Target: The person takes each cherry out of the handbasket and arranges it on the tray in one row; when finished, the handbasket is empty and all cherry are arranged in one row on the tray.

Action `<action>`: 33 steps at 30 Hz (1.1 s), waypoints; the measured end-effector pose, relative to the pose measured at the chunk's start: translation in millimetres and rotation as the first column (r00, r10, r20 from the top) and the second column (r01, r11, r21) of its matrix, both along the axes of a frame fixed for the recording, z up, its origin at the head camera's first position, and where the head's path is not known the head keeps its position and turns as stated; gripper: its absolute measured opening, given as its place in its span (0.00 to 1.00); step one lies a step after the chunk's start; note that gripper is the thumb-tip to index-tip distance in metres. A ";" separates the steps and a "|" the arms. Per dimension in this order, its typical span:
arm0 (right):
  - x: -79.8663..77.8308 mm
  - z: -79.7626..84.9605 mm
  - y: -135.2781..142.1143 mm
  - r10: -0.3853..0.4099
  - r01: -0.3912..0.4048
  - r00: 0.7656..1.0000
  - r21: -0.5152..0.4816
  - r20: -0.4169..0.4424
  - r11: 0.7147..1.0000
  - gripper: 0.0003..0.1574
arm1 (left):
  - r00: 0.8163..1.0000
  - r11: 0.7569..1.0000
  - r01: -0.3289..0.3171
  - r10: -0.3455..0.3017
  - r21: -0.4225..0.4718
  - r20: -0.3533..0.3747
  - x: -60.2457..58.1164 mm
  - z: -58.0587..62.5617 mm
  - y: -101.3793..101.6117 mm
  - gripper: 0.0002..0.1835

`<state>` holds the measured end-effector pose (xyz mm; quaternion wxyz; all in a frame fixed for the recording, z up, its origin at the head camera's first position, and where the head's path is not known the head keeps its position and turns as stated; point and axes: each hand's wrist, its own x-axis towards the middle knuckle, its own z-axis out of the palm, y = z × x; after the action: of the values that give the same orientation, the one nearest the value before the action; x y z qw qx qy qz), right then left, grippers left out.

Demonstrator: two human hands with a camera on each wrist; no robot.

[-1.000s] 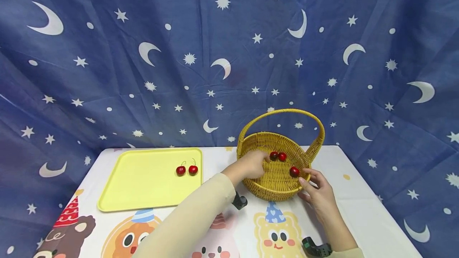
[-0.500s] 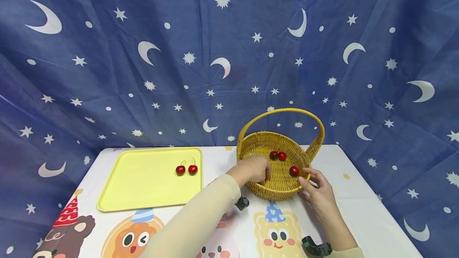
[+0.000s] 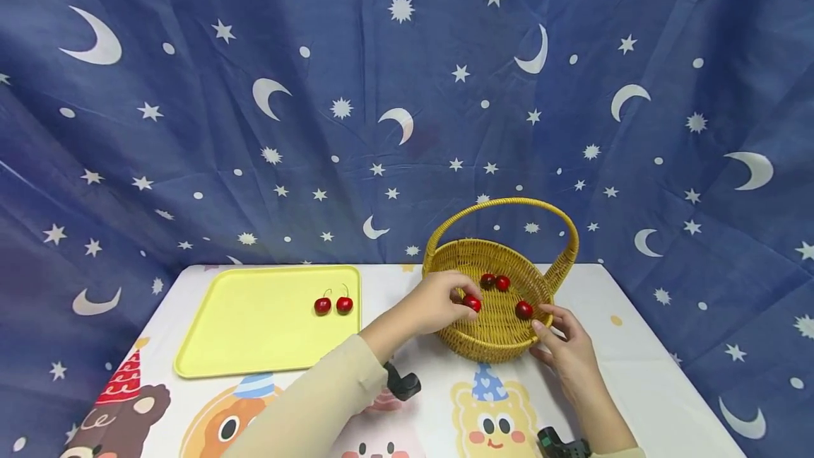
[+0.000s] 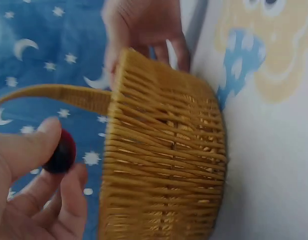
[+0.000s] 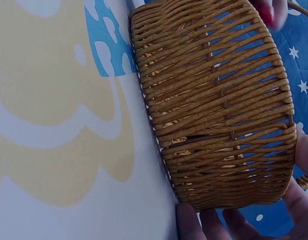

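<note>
My left hand [image 3: 432, 302] pinches a dark red cherry [image 3: 472, 302] between thumb and fingers, over the left side of a woven basket [image 3: 492, 352]. In the left wrist view the cherry [image 4: 65, 152] is held beside the rim, apart from the basket [image 4: 161, 150]. My right hand [image 3: 570, 348] holds the basket's right side, thumb near the rim and fingers against the outer wall. Inside the basket lie two cherries side by side, a darker one [image 3: 487, 281] and a brighter one [image 3: 502, 283]. A third cherry [image 3: 524, 310] lies close to my right fingertips.
A yellow tray [image 3: 254, 324] stands on the left of the table, with two stemmed cherries, one [image 3: 322, 305] beside the other [image 3: 344, 304], near its right edge. The basket's tall arched handle [image 3: 509, 201] rises over its opening. A starry blue curtain [image 3: 356, 126] hangs behind the table.
My left hand reached down at the basket's left side, took hold of a cherry and has lifted it slightly. My right hand and the basket have stayed put.
</note>
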<state>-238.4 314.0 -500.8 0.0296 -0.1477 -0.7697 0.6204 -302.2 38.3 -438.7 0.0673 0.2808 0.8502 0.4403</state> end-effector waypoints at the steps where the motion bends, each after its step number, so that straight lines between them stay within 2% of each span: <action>1: 0.5 -0.3 0.1 -0.002 0.002 1.000 0.001 0.003 1.000 0.31 | 1.000 0.999 -0.014 0.014 0.033 0.005 6.3 0.8 -8.5 0.10; 5: 1.0 0.4 0.9 -0.002 0.002 1.000 0.000 0.011 1.000 0.32 | 0.997 0.989 -0.078 0.078 0.122 0.005 29.2 -3.3 -47.1 0.11; 7: 1.3 1.7 0.4 -0.003 0.004 1.000 -0.005 0.010 1.000 0.32 | 0.992 0.984 -0.121 0.123 0.129 -0.008 37.3 -6.8 -68.8 0.11; 10: 1.9 2.3 -1.2 -0.005 0.005 1.000 -0.010 0.004 1.000 0.32 | 0.980 0.974 -0.198 0.201 0.109 -0.015 43.1 -12.4 -106.4 0.13; 13: 1.3 1.4 -1.8 -0.002 0.002 1.000 -0.011 0.005 1.000 0.32 | 0.954 0.952 -0.298 0.300 0.076 -0.016 41.6 -16.8 -146.6 0.13; 16: 1.2 0.7 -1.3 0.001 -0.001 1.000 -0.009 -0.001 1.000 0.32 | 0.922 0.922 -0.385 0.386 0.033 -0.034 34.1 -21.6 -185.3 0.13; 20: 2.2 -0.3 0.1 -0.004 0.004 1.000 -0.010 0.000 1.000 0.31 | 0.887 0.886 -0.461 0.458 -0.054 -0.062 20.5 -31.6 -224.4 0.13; 23: 2.9 -1.4 0.8 -0.009 0.009 1.000 -0.018 0.000 1.000 0.31 | 0.875 0.867 -0.484 0.483 -0.119 -0.036 11.8 -44.1 -240.7 0.13; 26: 3.0 -2.1 0.8 -0.011 0.011 1.000 -0.022 -0.006 1.000 0.32 | 0.868 0.854 -0.491 0.497 -0.170 -0.009 6.5 -58.0 -248.7 0.12; 29: 2.6 -1.6 0.4 -0.009 0.009 1.000 -0.023 -0.012 1.000 0.32 | 0.862 0.841 -0.501 0.506 -0.203 -0.030 2.7 -69.2 -252.2 0.11; 33: 1.2 0.0 0.4 -0.005 0.004 1.000 -0.016 -0.012 1.000 0.32 | 0.858 0.832 -0.512 0.509 -0.214 -0.072 -0.8 -75.7 -252.6 0.11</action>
<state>-237.2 314.4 -500.8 0.0346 -0.1458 -0.7640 0.6275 -303.0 -214.3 -514.3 -0.0263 0.0370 0.9388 0.3414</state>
